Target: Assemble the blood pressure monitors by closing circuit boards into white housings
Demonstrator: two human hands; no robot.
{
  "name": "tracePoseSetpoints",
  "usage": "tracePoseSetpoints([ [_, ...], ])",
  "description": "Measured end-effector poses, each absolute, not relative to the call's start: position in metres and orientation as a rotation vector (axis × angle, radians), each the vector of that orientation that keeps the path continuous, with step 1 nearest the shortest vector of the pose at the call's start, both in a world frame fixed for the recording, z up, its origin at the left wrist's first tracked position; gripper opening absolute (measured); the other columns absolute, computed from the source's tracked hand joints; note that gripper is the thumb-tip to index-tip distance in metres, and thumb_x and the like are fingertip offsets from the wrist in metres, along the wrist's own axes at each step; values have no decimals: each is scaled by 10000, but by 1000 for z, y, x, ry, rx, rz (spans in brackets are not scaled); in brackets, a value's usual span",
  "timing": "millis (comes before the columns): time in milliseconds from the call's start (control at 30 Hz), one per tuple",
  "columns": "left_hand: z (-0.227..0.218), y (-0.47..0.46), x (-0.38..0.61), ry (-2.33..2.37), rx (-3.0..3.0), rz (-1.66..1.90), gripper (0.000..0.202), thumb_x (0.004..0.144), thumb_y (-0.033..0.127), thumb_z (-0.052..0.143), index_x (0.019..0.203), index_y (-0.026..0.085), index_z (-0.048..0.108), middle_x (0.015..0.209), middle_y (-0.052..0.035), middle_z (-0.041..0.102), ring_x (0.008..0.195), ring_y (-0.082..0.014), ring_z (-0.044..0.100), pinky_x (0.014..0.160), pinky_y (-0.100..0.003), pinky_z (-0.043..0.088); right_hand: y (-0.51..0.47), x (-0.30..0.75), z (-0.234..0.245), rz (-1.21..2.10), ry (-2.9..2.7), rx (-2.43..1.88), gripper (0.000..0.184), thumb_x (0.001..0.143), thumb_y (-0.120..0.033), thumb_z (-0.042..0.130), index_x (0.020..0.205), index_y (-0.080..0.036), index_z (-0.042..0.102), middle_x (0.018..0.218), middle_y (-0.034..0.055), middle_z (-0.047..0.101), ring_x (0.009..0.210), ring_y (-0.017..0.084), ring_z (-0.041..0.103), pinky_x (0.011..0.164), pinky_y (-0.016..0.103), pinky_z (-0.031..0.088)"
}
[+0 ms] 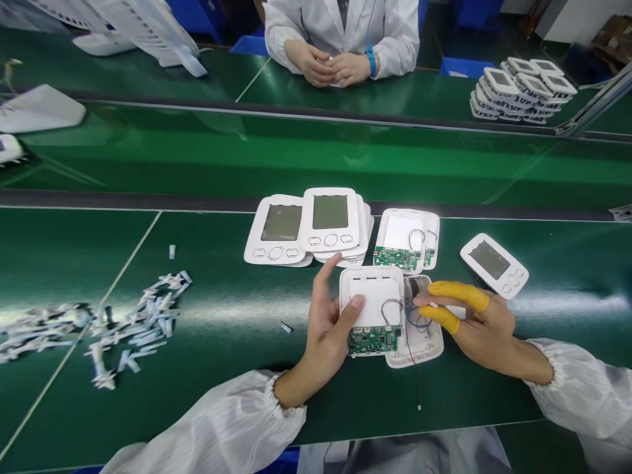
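head | left grip (328,326) spread on white casing (375,303) | right grip (469,322) pressed together on wired shell (424,349)

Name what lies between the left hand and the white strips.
The head view shows one small scrap between the left hand and the white strips.
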State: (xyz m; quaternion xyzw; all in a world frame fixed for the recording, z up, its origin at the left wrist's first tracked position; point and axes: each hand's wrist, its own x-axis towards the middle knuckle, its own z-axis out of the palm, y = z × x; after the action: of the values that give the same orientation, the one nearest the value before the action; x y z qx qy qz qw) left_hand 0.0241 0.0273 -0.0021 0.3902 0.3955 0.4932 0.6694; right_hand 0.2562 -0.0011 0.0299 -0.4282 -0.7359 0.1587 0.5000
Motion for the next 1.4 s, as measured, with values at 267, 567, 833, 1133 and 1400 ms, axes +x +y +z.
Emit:
tracePoseSetpoints([
  [267, 6, 40, 18, 836, 879, 725, 491, 897, 476, 793, 1120, 246, 421, 709, 28, 725, 530, -158, 678, 484, -209, 544, 1, 256, 38, 659, -1579, -1113, 64, 929, -254, 779, 991, -257, 791, 907, 5, 841, 861, 191, 808, 792, 320, 699],
  [567, 26, 52, -9, 368, 927, 164, 890, 792, 217, 888, 1480, 277, 327, 1199, -86, 743, 1031, -231, 754, 822, -303, 616, 16, 259, 37, 984, -1172, -1165, 231, 872, -415, 832, 910, -216, 720, 898, 41, 834, 775, 175, 789, 736, 303, 678],
  [833, 30, 62, -10, 343, 1117, 127, 582, 842, 154, 825, 1378, 237, 613, 1196, -109, 739, 1040, -244, 735, 820, -306, 609, 16, 262, 45, 1096, -1216, -1115, 237, 886, -427, 816, 938, -209, 737, 864, 38, 829, 789, 171, 784, 705, 281, 656],
  [1133, 24, 55, -4, 338, 1115, 256, 302, 984, 219, 688, 1247, 274, 549, 1007, -24, 664, 808, -127, 640, 658, -191, 496, 9, 257, 47, 1374, -1300, -991, 198, 867, -371, 842, 954, -210, 766, 865, 27, 841, 772, 180, 816, 684, 262, 695],
  [1400, 26, 59, -2, 398, 1402, 322, 226, 1017, 333, 627, 959, 169, 771, 874, -70, 711, 768, -159, 607, 665, -233, 470, 8, 253, 40, 1286, -1430, -1050, 223, 920, -403, 778, 1027, -207, 788, 1049, 58, 831, 920, 189, 820, 828, 289, 701],
])
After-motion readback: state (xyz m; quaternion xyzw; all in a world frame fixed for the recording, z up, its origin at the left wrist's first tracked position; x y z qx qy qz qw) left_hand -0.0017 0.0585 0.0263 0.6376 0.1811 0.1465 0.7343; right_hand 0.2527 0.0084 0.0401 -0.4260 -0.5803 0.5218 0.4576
